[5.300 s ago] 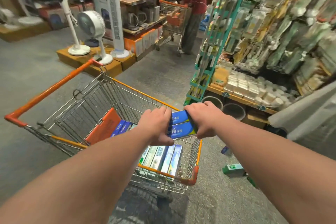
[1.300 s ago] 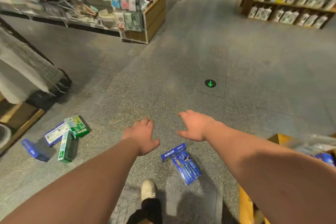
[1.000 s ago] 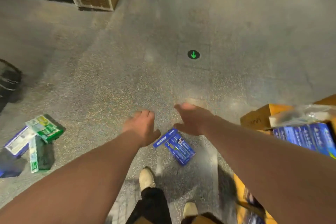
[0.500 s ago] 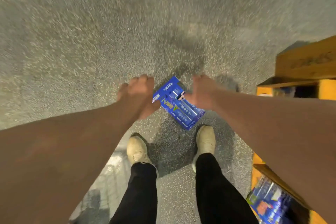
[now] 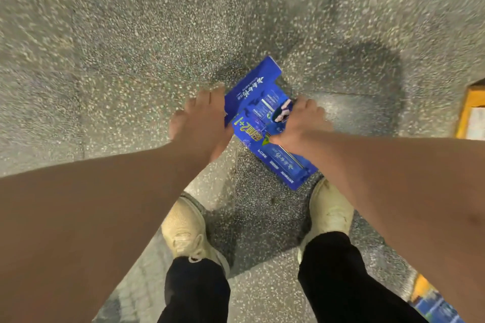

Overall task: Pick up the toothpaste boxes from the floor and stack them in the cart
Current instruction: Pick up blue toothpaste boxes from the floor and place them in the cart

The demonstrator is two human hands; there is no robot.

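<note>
Two blue toothpaste boxes lie on the speckled grey floor just ahead of my feet. A narrow blue box (image 5: 250,86) lies slanted against a wider blue multi-pack (image 5: 278,157) printed with "2+1". My left hand (image 5: 199,123) reaches down with straight fingers touching the left edge of the boxes. My right hand (image 5: 301,120) is on the right side of the multi-pack, its thumb on the top face and its fingers curled over the edge. The cart is out of view.
My two beige shoes (image 5: 186,233) (image 5: 330,212) stand just behind the boxes. A yellow cardboard carton (image 5: 469,113) sits at the right edge. More blue boxes (image 5: 435,307) show at the bottom right corner.
I turned away from the cart, bent down over the floor, and both hands dropped onto the blue boxes. The right hand went from hovering to gripping the multi-pack.
</note>
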